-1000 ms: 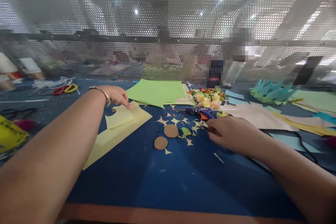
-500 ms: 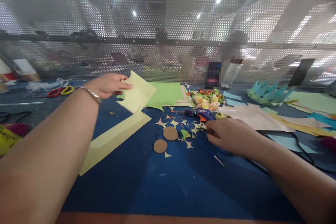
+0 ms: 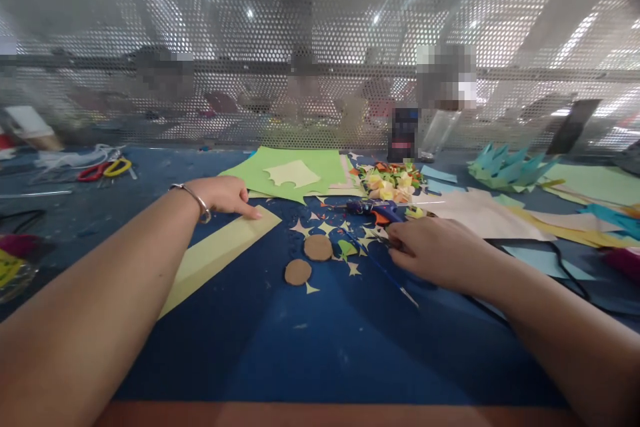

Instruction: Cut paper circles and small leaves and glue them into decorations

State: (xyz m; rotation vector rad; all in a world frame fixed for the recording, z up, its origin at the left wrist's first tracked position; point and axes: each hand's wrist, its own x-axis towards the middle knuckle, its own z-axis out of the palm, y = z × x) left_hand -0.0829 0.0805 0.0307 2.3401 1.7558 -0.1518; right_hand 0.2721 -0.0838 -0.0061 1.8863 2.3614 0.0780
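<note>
My left hand [image 3: 231, 196] is at the far end of a pale yellow paper strip [image 3: 220, 255], thumb on top and the other fingers curled, pinching its edge. Past it, a pale yellow paper piece with scalloped edges [image 3: 294, 174] lies on a light green sheet [image 3: 320, 163]. My right hand [image 3: 420, 243] is closed, just in front of a blue hot glue gun [image 3: 367, 208]. A thin dark tip shows by its fingers, but the object in its grip is hidden. Two cardboard discs [image 3: 318, 247] lie between my hands among star-shaped paper scraps [image 3: 354, 269].
Folded paper flowers [image 3: 387, 183] are heaped behind the glue gun. A blue-green paper crown shape [image 3: 510, 170] and paper sheets [image 3: 480, 210] lie right. Red-handled and yellow-handled scissors [image 3: 117, 167] rest at left. A thin blue stick [image 3: 385, 272] lies near the discs. A perforated metal screen [image 3: 280, 80] stands behind.
My left hand has let the scalloped pale yellow paper go onto the green sheet, then moved down to the strip's end. The right hand has stayed nearly still. The view has shifted slightly.
</note>
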